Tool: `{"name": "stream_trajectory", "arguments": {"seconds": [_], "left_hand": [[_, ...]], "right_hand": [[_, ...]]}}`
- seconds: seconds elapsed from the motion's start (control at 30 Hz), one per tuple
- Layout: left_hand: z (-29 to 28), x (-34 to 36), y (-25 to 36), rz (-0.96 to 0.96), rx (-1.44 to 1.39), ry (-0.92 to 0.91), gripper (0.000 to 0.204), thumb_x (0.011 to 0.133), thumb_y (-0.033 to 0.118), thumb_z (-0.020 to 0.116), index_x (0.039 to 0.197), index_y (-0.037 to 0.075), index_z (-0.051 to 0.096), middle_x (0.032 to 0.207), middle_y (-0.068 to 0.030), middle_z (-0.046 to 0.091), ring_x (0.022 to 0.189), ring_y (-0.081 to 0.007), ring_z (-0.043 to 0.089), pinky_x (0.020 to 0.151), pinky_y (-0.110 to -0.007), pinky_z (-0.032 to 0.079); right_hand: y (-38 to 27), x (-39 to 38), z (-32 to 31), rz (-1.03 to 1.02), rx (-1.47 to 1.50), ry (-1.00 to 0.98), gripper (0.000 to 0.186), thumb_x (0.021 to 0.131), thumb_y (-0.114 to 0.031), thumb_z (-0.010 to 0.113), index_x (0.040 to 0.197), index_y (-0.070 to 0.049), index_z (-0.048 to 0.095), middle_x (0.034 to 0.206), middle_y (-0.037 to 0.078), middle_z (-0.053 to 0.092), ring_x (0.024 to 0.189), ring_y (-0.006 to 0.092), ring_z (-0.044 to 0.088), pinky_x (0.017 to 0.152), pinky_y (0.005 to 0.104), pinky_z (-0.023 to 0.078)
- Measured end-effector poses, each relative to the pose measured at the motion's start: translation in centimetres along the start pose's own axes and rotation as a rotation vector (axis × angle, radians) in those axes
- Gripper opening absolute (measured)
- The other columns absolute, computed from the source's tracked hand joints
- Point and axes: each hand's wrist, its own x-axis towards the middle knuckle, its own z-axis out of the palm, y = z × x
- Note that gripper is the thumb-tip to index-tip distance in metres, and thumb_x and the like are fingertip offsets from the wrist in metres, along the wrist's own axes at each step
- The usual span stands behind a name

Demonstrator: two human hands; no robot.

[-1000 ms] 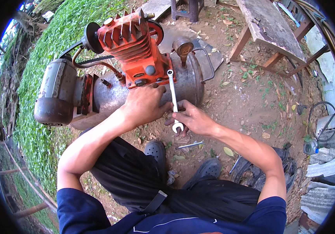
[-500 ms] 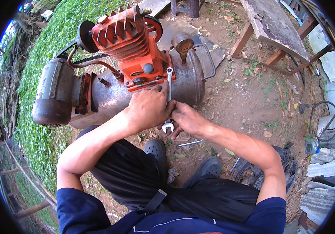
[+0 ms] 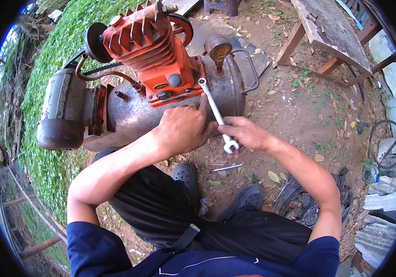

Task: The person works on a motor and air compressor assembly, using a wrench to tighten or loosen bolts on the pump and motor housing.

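The right hand (image 3: 249,134) grips a silver combination wrench (image 3: 216,114) near its open-jaw end, the shaft slanting up and left so that its ring end sits against the lower right corner of the orange pump block (image 3: 161,60). The left hand (image 3: 184,127) lies just beside it, fingers curled and pressed against the rusty grey tank (image 3: 133,115) below that block; whether it pinches anything small there cannot be told. The block remains bolted on top of the tank, its finned head, copper pipe and belt wheel all in place, and a round gauge (image 3: 218,47) stands upright at the tank's right end. By the look of it the job is at an early stage: 1 fastener is under the wrench, and nothing has come off the machine. A 2nd, smaller wrench (image 3: 227,167) lies on the bare dirt between the person's dark shoes, near a wooden bench (image 3: 327,32).
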Motion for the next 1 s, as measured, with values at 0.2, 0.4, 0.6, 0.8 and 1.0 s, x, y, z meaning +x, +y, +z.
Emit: {"name": "stream_trajectory", "arguments": {"seconds": [0.2,0.4,0.6,0.8,1.0], "left_hand": [[-0.1,0.0,0.2,0.023,0.026,-0.005,0.072,0.091,0.042,0.056,0.134,-0.013,0.037,0.089,-0.0272,0.064,0.081,-0.0410,0.066,0.072,-0.048,0.050],[-0.7,-0.5,-0.2,-0.102,0.066,-0.143,0.064,0.091,0.041,0.057,0.126,-0.011,0.048,0.090,-0.0253,0.065,0.081,-0.0368,0.066,0.071,-0.046,0.051],[2.6,-0.2,-2.5,-0.490,-1.348,-0.065,0.038,0.099,0.030,0.051,0.123,0.001,0.052,0.105,-0.0097,0.066,0.079,-0.0151,0.061,0.072,-0.033,0.051],[5.2,1.2,-2.6,-0.587,-2.079,0.391,0.024,0.100,0.026,0.050,0.115,0.008,0.053,0.106,-0.0040,0.066,0.083,-0.0134,0.060,0.078,-0.031,0.050],[5.6,2.0,-2.5,-0.607,-2.041,0.442,0.020,0.097,0.026,0.056,0.109,0.009,0.057,0.096,-0.0019,0.066,0.077,-0.0117,0.059,0.073,-0.029,0.050]], "right_hand": [[-1.8,-2.0,-6.4,-0.027,-0.301,0.296,0.025,0.098,-0.029,0.054,0.094,-0.006,0.064,0.058,-0.004,0.051,0.051,0.0045,0.048,0.044,0.0190,0.039],[-5.3,-2.1,-9.0,-0.249,-0.575,0.323,0.028,0.095,-0.031,0.059,0.092,-0.005,0.069,0.061,-0.005,0.050,0.054,0.0036,0.043,0.047,0.0220,0.033],[-5.4,-4.3,-9.2,-0.281,-0.548,0.344,0.027,0.096,-0.027,0.057,0.094,-0.002,0.066,0.065,-0.003,0.052,0.060,0.0045,0.045,0.052,0.0232,0.036],[-2.8,-3.5,-8.1,-0.305,-0.453,0.386,0.028,0.098,-0.030,0.055,0.090,-0.005,0.066,0.060,-0.007,0.045,0.053,0.0019,0.042,0.046,0.0199,0.031],[-2.0,-3.4,-7.4,-0.312,-0.428,0.414,0.027,0.098,-0.029,0.055,0.092,-0.005,0.066,0.060,-0.007,0.045,0.052,0.0011,0.040,0.045,0.0187,0.033]]}}
